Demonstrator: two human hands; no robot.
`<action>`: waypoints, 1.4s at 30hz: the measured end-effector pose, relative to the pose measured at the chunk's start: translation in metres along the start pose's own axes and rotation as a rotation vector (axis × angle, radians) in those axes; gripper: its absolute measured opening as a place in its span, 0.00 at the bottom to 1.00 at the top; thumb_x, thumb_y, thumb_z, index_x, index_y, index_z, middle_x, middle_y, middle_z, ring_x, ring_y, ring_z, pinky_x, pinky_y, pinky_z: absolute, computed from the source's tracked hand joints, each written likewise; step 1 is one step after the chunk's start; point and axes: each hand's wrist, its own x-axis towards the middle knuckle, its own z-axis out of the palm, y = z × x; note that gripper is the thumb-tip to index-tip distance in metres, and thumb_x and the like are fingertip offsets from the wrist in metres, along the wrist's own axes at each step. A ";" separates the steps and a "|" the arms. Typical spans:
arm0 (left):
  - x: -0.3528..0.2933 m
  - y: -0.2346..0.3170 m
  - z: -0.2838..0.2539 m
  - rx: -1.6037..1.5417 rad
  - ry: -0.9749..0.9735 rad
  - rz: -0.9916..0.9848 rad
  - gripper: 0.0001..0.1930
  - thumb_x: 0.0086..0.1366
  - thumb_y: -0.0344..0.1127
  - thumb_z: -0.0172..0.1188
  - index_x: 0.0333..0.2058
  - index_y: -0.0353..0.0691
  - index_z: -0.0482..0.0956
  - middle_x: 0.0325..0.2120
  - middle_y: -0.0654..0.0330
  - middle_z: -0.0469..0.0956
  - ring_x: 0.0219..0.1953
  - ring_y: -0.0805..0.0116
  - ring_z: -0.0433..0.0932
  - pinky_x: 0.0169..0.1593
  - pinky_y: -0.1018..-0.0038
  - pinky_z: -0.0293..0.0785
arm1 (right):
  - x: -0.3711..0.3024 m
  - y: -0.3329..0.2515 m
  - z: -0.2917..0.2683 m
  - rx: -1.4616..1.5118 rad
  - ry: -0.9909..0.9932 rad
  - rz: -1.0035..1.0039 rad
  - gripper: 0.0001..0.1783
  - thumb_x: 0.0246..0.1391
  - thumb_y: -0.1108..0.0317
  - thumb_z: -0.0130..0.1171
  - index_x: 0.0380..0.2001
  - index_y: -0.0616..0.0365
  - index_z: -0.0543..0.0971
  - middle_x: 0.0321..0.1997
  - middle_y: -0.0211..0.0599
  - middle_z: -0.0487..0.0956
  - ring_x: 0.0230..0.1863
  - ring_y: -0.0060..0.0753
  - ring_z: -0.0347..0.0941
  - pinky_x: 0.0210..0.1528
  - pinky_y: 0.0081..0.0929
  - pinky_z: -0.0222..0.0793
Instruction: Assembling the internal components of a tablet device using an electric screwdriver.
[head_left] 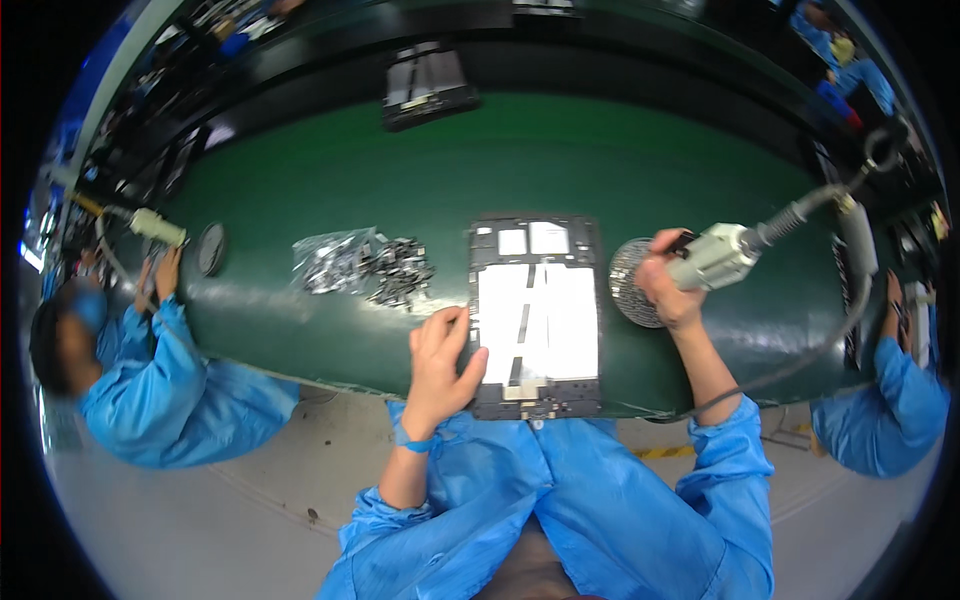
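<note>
An opened tablet [560, 320] lies flat in front of me, with silvery-white battery panels and a dark frame. My left hand [438, 365] rests at its lower left edge, thumb apart from the fingers and over the frame, holding nothing. A pale electric screwdriver [718, 258] is gripped in my right hand [670, 288], to the right of the tablet. That hand is over a round dish [626, 285] full of small metal pieces, probably screws. The screwdriver's tip is hidden by my fingers.
Left of the tablet lie a clear plastic bag [335, 262] of small parts and a loose pile of small dark parts [402, 272]. Another opened tablet [428, 85] sits at the back. The screwdriver's cable [855, 320] loops at right. Co-workers in blue sit on both sides.
</note>
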 end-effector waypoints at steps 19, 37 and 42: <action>0.053 -0.059 -0.045 0.393 0.162 0.070 0.08 0.49 0.25 0.63 0.30 0.43 0.82 0.28 0.62 0.73 0.38 0.62 0.69 0.44 0.66 0.59 | 0.027 -0.027 0.036 0.082 0.021 -0.129 0.35 0.50 0.71 0.57 0.60 0.69 0.57 0.18 0.24 0.65 0.14 0.14 0.59 0.18 0.15 0.59; 0.068 -0.065 -0.047 0.376 0.230 0.117 0.06 0.50 0.24 0.61 0.28 0.42 0.80 0.28 0.63 0.73 0.36 0.62 0.69 0.43 0.66 0.56 | 0.027 -0.025 0.041 0.014 0.031 -0.115 0.33 0.54 0.65 0.54 0.60 0.68 0.57 0.15 0.23 0.60 0.12 0.14 0.55 0.19 0.16 0.56; 0.069 -0.044 -0.042 0.365 0.155 0.136 0.03 0.48 0.27 0.63 0.24 0.40 0.81 0.29 0.61 0.73 0.38 0.61 0.68 0.44 0.62 0.55 | 0.026 -0.026 0.038 0.000 0.038 -0.126 0.32 0.54 0.65 0.54 0.59 0.69 0.57 0.14 0.23 0.60 0.13 0.14 0.56 0.20 0.16 0.57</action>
